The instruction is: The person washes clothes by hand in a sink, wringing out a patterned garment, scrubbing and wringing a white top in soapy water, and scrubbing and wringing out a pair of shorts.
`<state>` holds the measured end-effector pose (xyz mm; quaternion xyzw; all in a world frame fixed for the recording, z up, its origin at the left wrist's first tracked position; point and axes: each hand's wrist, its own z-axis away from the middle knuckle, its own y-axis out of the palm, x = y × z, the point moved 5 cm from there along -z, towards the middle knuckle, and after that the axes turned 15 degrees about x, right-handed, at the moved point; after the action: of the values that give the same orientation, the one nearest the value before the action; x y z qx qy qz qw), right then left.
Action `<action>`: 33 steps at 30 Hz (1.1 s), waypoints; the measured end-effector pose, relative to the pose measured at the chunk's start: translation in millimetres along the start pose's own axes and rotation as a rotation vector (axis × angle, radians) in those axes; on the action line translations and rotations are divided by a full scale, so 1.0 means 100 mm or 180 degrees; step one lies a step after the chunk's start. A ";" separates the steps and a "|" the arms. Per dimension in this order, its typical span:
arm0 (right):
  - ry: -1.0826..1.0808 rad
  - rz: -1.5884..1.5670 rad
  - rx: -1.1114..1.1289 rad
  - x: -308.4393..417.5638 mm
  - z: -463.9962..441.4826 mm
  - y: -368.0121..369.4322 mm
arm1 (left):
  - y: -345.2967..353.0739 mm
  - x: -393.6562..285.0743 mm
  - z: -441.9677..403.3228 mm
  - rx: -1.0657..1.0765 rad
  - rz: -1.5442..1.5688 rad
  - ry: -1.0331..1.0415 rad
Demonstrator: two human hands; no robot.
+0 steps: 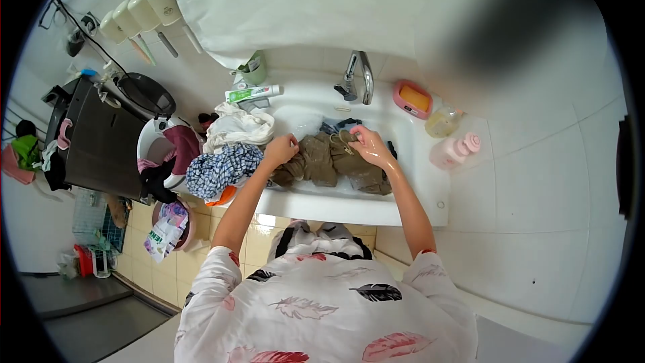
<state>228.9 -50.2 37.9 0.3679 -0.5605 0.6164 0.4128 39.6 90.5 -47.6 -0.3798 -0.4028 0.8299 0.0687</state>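
Note:
Wet olive-brown trousers (pixel 321 159) lie bunched across the white sink basin (pixel 413 191), with a cord near their upper edge. My right hand (pixel 371 147) is closed on that edge beside the cord, its skin wet. At the trousers' left end, my left hand (pixel 281 151) is closed with the fingertips pinched together on the cloth; the exact grip is partly hidden. Dark blue cloth (pixel 341 125) shows behind the trousers, in sudsy water. Left of my left hand, a blue-and-white checked garment (pixel 225 169) and a white cloth (pixel 238 126) are heaped on the sink's side.
A chrome faucet (pixel 363 77) rises behind the basin. To the right stand a pink soap dish (pixel 411 101), a clear bottle (pixel 443 122) and a pink bottle (pixel 457 150). Toothpaste (pixel 252 93) lies at the back left. A white bucket (pixel 154 142) holds clothes.

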 end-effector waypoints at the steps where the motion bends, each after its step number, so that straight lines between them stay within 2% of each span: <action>1: -0.0004 0.0172 0.0021 0.17 0.00 0.01 | 0.01 0.02 -0.02 0.0082 -0.0183 0.0110; 3: -0.0011 0.0349 0.0046 0.27 -0.03 0.07 | 0.10 0.06 -0.05 0.0157 -0.0362 0.0218; 5: -0.0180 -0.0180 -0.0465 0.27 -0.06 0.05 | 0.19 0.06 -0.03 -0.0181 -0.0567 0.0020; 6: -0.0192 -0.0179 -0.0478 0.36 -0.04 0.07 | 0.24 0.07 -0.02 -0.0148 -0.0562 0.0037; 9: -0.0264 0.0021 -0.0365 0.67 0.07 0.12 | 0.40 0.14 -0.07 -0.0239 -0.0768 -0.0011; 11: -0.0307 0.0101 0.0046 0.79 0.10 0.23 | 0.49 0.14 -0.10 -0.0177 -0.0791 0.0031; 13: -0.0167 0.0138 0.0071 0.57 0.09 0.28 | 0.54 0.09 -0.15 -0.0048 -0.1134 -0.0155; 15: 0.0026 0.0231 0.0313 0.35 0.10 0.36 | 0.55 0.00 -0.19 -0.0134 -0.0962 0.0019; 17: 0.0181 -0.0012 0.0159 0.07 0.13 0.42 | 0.57 -0.10 -0.22 -0.0202 -0.0782 0.0172; 19: 0.0297 0.0452 -0.0717 -0.10 0.19 0.37 | 0.55 -0.23 -0.24 -0.0509 0.0089 0.0639; 20: 0.0483 0.0597 -0.0822 -0.21 0.22 0.36 | 0.66 -0.19 -0.32 -0.0189 0.0433 0.0519; 21: 0.0531 0.0584 -0.0844 -0.33 0.21 0.37 | 0.69 -0.23 -0.31 -0.0136 0.0433 0.0533; 23: 0.0204 0.1970 -0.1570 -0.36 0.25 0.37 | 0.85 -0.25 -0.27 0.0155 -0.0261 0.0169; 24: 0.0655 0.1770 -0.1224 -0.52 0.20 0.42 | 0.92 -0.22 -0.31 0.0390 -0.0356 0.0162; 27: 0.0908 0.2252 -0.1091 -0.70 0.08 0.63 | 1.02 -0.21 -0.37 0.0486 -0.0592 0.0073; 28: 0.1045 0.2625 -0.0771 -0.80 0.02 0.72 | 1.02 -0.19 -0.40 0.0502 -0.0584 0.0063; 33: 0.1242 0.2911 -0.0605 -1.24 -0.16 1.00 | 1.11 0.01 -0.59 0.0995 -0.0135 0.0177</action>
<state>185.1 -48.9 -116.2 -0.0765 -0.6304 0.7377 0.2293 100.7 53.4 -150.4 -0.3788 -0.2746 0.8700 0.1556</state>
